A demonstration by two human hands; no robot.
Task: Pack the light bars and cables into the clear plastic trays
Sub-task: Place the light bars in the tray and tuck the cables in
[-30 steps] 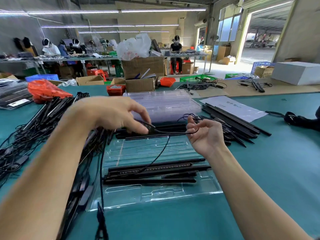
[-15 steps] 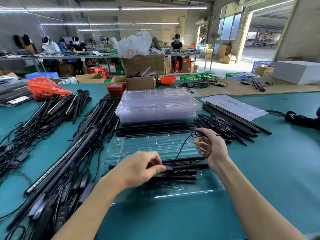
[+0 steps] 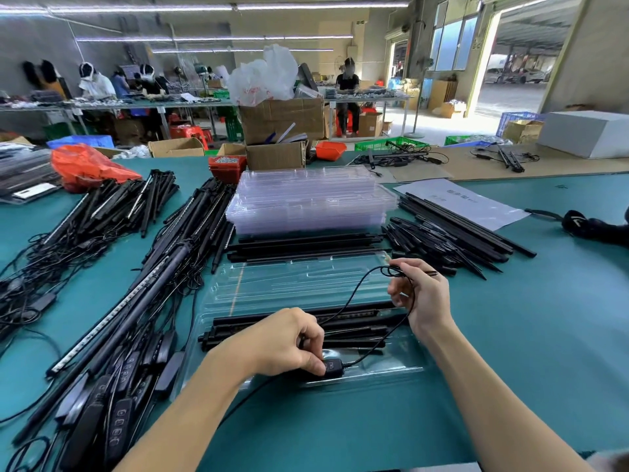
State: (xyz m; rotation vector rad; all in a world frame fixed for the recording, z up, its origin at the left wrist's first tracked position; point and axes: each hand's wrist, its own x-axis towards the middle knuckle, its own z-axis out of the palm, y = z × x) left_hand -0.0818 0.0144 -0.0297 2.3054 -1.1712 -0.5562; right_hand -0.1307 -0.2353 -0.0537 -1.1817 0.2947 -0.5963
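Pinching the controller (image 3: 332, 366) at the tray's (image 3: 391, 364) near edge, the left hand (image 3: 282, 342) presses down; the right hand (image 3: 420, 294) grips the cable (image 3: 354, 294). Bars (image 3: 306, 327) lie inside; spare trays (image 3: 309, 202) and loose bars (image 3: 446, 236) crowd behind.

I'm on a factory packing floor: long green benches (image 3: 510, 335), stacked clear trays (image 3: 306, 199), cartons (image 3: 282, 120), seated workers (image 3: 347, 93).

Two hands work at the table (image 3: 510, 335): the left hand (image 3: 282, 342) and the right hand (image 3: 422, 294). One open clear tray (image 3: 306, 284) lies in front, one stack of clear trays (image 3: 309, 202) behind it. One inline controller (image 3: 332, 366) sits under the left fingers. One white sheet (image 3: 466, 202) lies right; loose black bars are too many to count.
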